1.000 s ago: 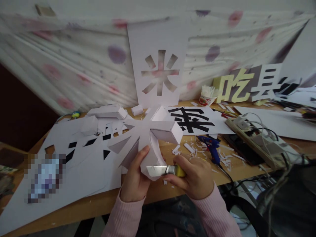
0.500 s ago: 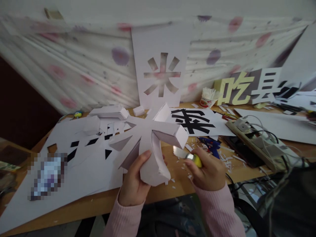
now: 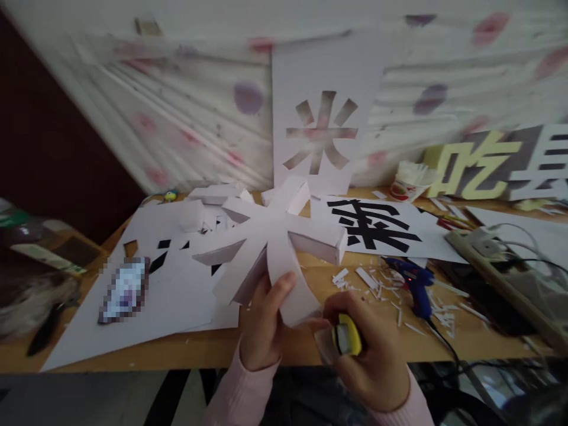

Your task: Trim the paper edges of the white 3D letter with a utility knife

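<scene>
A white three-dimensional paper character (image 3: pixel 276 228) with several arms is held over the table edge by my left hand (image 3: pixel 265 313), thumb on its front face and fingers behind. My right hand (image 3: pixel 370 349) is closed round a yellow utility knife (image 3: pixel 348 336). Its broad blade (image 3: pixel 326 345) points toward the character's lower arm. The right index finger and thumb are close to that arm's end; whether the blade touches the paper I cannot tell.
A blue glue gun (image 3: pixel 412 284) lies among paper scraps (image 3: pixel 375 281) at right. Beyond it are a power strip (image 3: pixel 501 284) and a sheet with a black character (image 3: pixel 373 222). A cut-out white board (image 3: pixel 284 77) leans at the back. A phone-like blurred item (image 3: pixel 125 290) lies left.
My right hand has brought the knife down and left to the lower arm's end. The paper character has tilted slightly in my left hand. The whole view has shifted leftward.
</scene>
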Action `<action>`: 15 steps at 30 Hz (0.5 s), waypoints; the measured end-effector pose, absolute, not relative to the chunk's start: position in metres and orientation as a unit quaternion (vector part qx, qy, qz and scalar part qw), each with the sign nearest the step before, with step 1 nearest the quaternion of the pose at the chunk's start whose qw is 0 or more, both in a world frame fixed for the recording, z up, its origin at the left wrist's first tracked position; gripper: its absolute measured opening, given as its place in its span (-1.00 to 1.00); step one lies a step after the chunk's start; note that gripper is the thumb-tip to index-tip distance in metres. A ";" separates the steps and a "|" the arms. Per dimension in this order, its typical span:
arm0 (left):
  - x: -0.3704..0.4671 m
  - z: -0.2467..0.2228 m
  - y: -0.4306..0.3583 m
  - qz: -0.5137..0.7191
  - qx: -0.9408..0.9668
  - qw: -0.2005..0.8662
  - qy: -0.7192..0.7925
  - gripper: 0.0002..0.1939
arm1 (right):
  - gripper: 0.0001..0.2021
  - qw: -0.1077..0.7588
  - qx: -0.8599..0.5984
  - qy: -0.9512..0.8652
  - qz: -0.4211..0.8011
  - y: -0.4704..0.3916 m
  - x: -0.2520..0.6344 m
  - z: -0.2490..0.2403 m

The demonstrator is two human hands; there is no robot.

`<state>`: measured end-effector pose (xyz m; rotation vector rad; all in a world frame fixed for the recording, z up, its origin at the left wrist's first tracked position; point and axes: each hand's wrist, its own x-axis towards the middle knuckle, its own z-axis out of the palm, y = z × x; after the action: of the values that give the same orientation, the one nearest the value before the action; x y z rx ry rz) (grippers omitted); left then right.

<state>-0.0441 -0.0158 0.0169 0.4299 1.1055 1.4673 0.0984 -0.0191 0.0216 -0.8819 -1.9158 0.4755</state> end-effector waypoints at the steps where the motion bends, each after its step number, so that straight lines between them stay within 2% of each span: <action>1: -0.045 0.016 -0.015 0.634 0.185 0.582 0.474 -0.48 | -0.90 0.457 -0.355 -0.795 0.180 -0.017 0.099 0.022; 4: -0.046 0.012 -0.012 0.639 0.193 0.582 0.464 -0.43 | -0.91 0.410 -0.338 -0.830 0.171 -0.009 0.102 0.024; 8: -0.049 0.003 -0.008 0.636 0.202 0.582 0.465 -0.48 | -0.93 0.359 -0.316 -0.858 0.186 -0.001 0.108 0.024; 12: -0.052 -0.003 -0.007 0.629 0.220 0.583 0.464 -0.49 | -0.83 0.337 -0.312 -0.872 0.168 0.004 0.114 0.022; 15: -0.052 -0.005 -0.005 0.629 0.232 0.586 0.456 -0.51 | -0.87 0.355 -0.273 -0.881 0.153 0.008 0.113 0.026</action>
<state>-0.0523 -0.0054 -0.0048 0.5415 1.0631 1.4660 0.1129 0.0080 0.0256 -0.7059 -2.2767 0.3961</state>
